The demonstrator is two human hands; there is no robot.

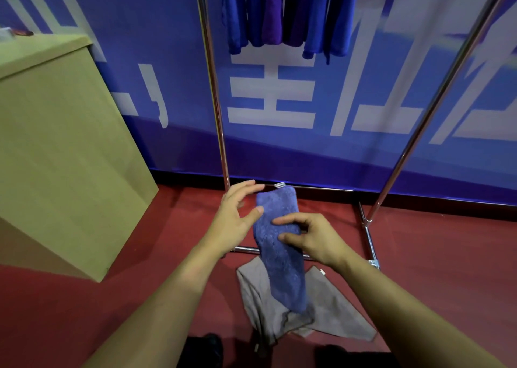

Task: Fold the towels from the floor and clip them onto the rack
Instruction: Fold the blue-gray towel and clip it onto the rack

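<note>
Blue towel [279,244] is hanging folded into a narrow strip in front of the person, held up above the floor [433,255] – its top end with a small white tag is sitting level with the rack's [215,88] bottom rear bar, its lower end is dangling over a grey towel [330,309]. Right hand [316,239] is pinching the blue towel about a third of the way down, thumb and curled fingers closing on the cloth from the right edge. Left hand [237,216] is sitting at the towel's upper left edge with fingers spread and relaxed, thumb tip touching the cloth, index reaching toward the top corner – not clearly gripping. Grey towel is lying crumpled and unfolded on the red floor just in front of the rack's front base bar, partly under the blue one. Hung towels [288,12], blue and purple, are already hanging from the rack top. Cabinet [56,144] is standing at left, banner [307,102] with white characters is covering the wall behind the rack
</note>
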